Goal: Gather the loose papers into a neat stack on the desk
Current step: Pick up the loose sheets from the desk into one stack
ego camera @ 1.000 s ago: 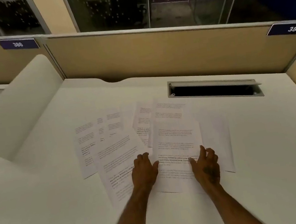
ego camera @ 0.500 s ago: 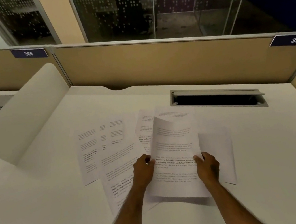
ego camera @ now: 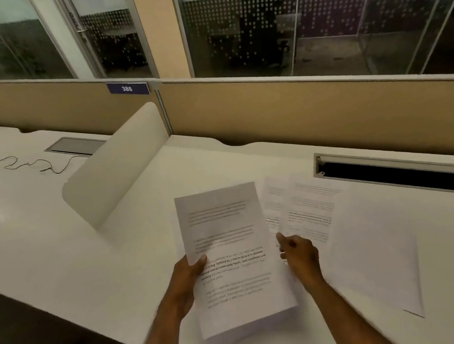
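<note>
1. The left hand [ego camera: 187, 280] pinches the left edge of a printed sheet [ego camera: 230, 259], thumb on top over the text and fingers beneath, and holds it lifted and tilted above the desk [ego camera: 84, 252].
2. The right hand [ego camera: 298, 252] sits at the sheet's right edge, at 3 o'clock from the left hand, fingers loosely curled; whether it grips the paper cannot be told.
3. More papers lie flat on the desk: two overlapping printed pages [ego camera: 302, 207] at 1 o'clock from the right hand, and a mostly blank sheet [ego camera: 373, 250] at 3 o'clock, partly covering them.
4. Judged step: collecting, with the first sheet in hand and the rest ungathered.
5. The next move likely calls for laying the held sheet squarely over the flat ones, or sliding those beneath it, then squaring the edges.
</note>
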A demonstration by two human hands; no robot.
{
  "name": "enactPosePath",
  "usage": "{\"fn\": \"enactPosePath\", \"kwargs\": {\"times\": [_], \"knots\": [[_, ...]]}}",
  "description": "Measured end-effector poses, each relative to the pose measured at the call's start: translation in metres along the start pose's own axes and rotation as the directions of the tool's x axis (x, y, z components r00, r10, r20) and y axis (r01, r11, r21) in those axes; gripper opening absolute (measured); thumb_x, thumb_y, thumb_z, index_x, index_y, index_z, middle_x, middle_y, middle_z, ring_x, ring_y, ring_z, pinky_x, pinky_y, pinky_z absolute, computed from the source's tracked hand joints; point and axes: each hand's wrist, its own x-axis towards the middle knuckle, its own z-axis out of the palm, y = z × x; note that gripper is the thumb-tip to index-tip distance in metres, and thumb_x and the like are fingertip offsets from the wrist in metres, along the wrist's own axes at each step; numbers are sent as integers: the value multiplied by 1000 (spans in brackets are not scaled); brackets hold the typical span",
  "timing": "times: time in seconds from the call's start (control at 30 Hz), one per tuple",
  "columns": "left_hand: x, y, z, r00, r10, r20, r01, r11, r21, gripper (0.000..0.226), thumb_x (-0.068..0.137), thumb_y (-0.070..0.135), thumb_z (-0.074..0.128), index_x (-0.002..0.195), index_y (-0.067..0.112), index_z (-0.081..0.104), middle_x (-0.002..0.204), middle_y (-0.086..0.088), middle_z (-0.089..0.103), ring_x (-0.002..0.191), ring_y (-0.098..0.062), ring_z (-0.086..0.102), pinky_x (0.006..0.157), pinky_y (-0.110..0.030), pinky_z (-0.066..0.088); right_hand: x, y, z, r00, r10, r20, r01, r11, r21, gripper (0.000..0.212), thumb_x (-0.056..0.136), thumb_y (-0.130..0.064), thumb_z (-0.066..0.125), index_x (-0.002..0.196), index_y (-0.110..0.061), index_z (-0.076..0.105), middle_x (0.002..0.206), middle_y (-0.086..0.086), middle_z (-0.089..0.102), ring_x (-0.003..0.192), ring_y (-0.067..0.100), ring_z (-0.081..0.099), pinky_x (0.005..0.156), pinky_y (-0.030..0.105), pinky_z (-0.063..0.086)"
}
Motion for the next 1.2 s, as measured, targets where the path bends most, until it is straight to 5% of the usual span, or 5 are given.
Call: {"fn": "enactPosePath", "kwargs": {"times": [0.27,0.43,0.7,0.87,1.2], "knots": [[-20,9,-85,996,-8,-92,6,1000,-21,56,85,23,71,136,7,57,126,-25,69,113,-47,67,100,-65,49,-5,31,50,999,25,-37,-43,771,-636,70,81,-47,72,136,-12,45,137,12,48,125,29,48,100,42,45],[-17,14,-101,994,-7,-107,5,1000,-15,39,96,14,60,134,7,58,124,-25,71,111,-48,67,97,-64,52,7,22,52,980,197,-31,-193,899,-392,48,82,-26,76,122,-6,59,121,14,67,103,30,63,93,40,51],[2,38,-107,993,19,-116,-18,1000,13,38,97,13,60,134,5,58,123,-26,71,110,-50,68,97,-65,51,17,-50,-28,993,-2,-118,5,1000,26,18,92,-23,62,107,-15,69,106,11,69,91,29,63,78,34,49],[12,50,-90,994,58,-94,-55,998,39,35,98,14,61,132,5,60,120,-24,73,107,-48,70,94,-63,54,7,-88,-94,987,-119,-106,132,984,121,13,96,-29,60,96,-20,69,101,9,74,91,32,70,89,50,56],[19,61,-18,995,65,82,-68,997,45,33,96,19,62,124,2,65,118,-24,73,107,-46,70,90,-56,58,-10,-61,-8,996,-47,72,35,986,161,24,90,-28,68,79,-7,64,86,6,72,75,20,64,63,28,47]]}}
